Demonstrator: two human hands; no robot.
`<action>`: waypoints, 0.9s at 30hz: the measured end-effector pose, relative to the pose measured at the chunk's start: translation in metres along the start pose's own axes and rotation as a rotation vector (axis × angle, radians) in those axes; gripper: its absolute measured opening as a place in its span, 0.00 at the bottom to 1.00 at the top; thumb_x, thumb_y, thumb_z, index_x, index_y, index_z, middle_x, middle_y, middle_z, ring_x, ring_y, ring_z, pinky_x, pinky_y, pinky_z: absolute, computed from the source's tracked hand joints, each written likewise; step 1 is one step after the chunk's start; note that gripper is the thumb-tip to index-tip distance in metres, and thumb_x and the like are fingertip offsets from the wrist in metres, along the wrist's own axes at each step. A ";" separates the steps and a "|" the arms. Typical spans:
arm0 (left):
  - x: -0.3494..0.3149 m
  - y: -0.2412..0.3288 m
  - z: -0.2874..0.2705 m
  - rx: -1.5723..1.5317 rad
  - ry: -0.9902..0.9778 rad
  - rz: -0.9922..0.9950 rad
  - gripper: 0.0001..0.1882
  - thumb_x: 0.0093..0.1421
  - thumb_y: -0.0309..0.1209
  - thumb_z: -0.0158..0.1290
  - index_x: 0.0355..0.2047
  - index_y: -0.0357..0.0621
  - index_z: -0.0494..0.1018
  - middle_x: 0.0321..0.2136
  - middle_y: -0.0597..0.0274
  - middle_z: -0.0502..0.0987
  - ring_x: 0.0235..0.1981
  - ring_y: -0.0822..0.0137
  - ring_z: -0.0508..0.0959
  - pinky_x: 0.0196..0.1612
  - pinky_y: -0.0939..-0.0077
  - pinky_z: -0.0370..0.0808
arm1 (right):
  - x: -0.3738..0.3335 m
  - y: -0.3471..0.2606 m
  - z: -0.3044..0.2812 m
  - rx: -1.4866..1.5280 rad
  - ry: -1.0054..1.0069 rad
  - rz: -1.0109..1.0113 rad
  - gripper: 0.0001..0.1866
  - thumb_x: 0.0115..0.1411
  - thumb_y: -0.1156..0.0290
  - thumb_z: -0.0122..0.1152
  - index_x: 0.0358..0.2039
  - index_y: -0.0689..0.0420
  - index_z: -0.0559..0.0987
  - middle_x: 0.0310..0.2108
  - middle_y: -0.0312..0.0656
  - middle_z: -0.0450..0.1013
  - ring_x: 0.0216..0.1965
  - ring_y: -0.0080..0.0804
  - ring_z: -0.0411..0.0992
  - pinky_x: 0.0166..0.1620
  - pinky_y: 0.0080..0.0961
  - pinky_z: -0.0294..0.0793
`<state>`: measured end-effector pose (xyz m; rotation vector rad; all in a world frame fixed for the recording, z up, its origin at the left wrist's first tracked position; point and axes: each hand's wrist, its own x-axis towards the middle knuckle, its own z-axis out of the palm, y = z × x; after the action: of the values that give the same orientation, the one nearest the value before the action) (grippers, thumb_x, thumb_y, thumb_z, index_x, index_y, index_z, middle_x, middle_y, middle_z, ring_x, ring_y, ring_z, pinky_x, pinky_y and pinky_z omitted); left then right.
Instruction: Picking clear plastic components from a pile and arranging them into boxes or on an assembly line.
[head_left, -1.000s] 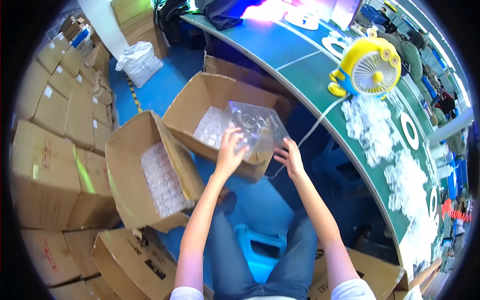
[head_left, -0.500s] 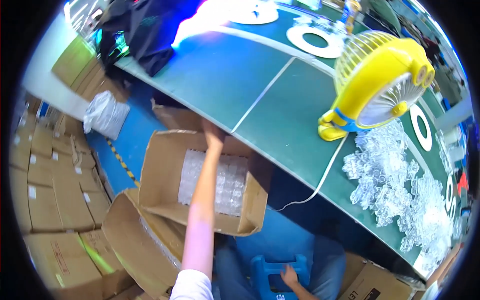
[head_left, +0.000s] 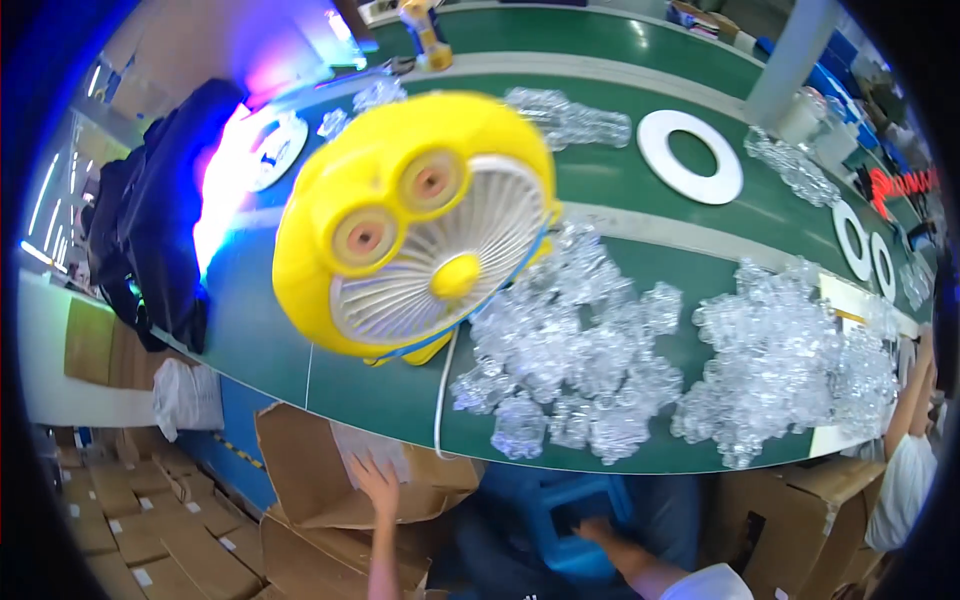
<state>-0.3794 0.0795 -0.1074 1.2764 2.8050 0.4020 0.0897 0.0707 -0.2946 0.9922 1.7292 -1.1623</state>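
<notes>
My left hand (head_left: 375,484) hovers with fingers spread at the near side of an open cardboard box (head_left: 300,465). Clear plastic packaging (head_left: 372,445) lies inside the box, close to my fingertips; nothing shows in that hand. My right hand (head_left: 597,530) is low, beside a blue plastic stool (head_left: 560,530) between my legs. It is blurred and dark, so its fingers cannot be made out. On the green table above stands a yellow cartoon-shaped fan (head_left: 415,230), with a pile of clear plastic pieces (head_left: 580,345) to its right.
A second clear pile (head_left: 765,350) and a white ring (head_left: 690,157) lie farther right. A white cable (head_left: 442,400) hangs down to the table edge. Another person's arm (head_left: 908,400) reaches in at the right. Stacked cartons (head_left: 180,535) fill the lower left, and a carton (head_left: 800,500) stands right.
My view has swung right and up toward the table. My left hand, earlier reaching deep at the box's far side, has drawn back toward its near side. My right hand stays by the stool.
</notes>
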 end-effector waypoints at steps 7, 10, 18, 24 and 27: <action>-0.142 0.059 0.006 -0.009 -0.578 -0.360 0.42 0.51 0.48 0.49 0.59 0.44 0.43 0.59 0.41 0.36 0.60 0.45 0.39 0.52 0.35 0.42 | 0.024 -0.055 -0.131 0.011 0.078 -0.049 0.29 0.55 0.46 0.39 0.37 0.59 0.76 0.38 0.48 0.72 0.43 0.46 0.69 0.48 0.44 0.63; -0.133 0.064 0.040 0.105 -0.327 -0.400 0.39 0.49 0.36 0.52 0.58 0.41 0.46 0.58 0.40 0.43 0.59 0.44 0.44 0.52 0.42 0.53 | 0.013 -0.036 -0.160 -0.165 0.036 -0.300 0.25 0.54 0.47 0.42 0.38 0.56 0.75 0.39 0.47 0.71 0.43 0.44 0.68 0.47 0.41 0.65; -0.148 0.036 0.058 0.122 -0.107 -0.291 0.27 0.51 0.34 0.50 0.52 0.43 0.60 0.51 0.33 0.54 0.52 0.40 0.57 0.54 0.58 0.57 | -0.110 -0.085 -0.231 -0.228 0.143 -0.748 0.21 0.53 0.52 0.48 0.40 0.55 0.72 0.36 0.47 0.71 0.38 0.47 0.69 0.40 0.40 0.68; -0.127 -0.029 0.044 -0.084 -0.397 -0.336 0.24 0.50 0.35 0.50 0.49 0.43 0.64 0.46 0.39 0.65 0.48 0.47 0.66 0.49 0.63 0.64 | -0.262 -0.133 -0.253 -0.415 0.017 -1.329 0.20 0.48 0.54 0.55 0.35 0.57 0.75 0.30 0.47 0.73 0.34 0.46 0.71 0.36 0.39 0.70; -0.134 -0.042 0.056 -0.210 -0.462 -0.326 0.27 0.50 0.35 0.50 0.51 0.44 0.62 0.44 0.42 0.68 0.46 0.48 0.68 0.48 0.62 0.65 | -0.373 -0.139 -0.308 -0.662 0.061 -1.334 0.18 0.44 0.57 0.58 0.30 0.58 0.76 0.26 0.48 0.73 0.31 0.47 0.71 0.35 0.40 0.70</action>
<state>-0.3145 -0.0347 -0.1820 0.7355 2.4353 0.3223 0.0392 0.2641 0.1669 -0.6913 2.6108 -1.0740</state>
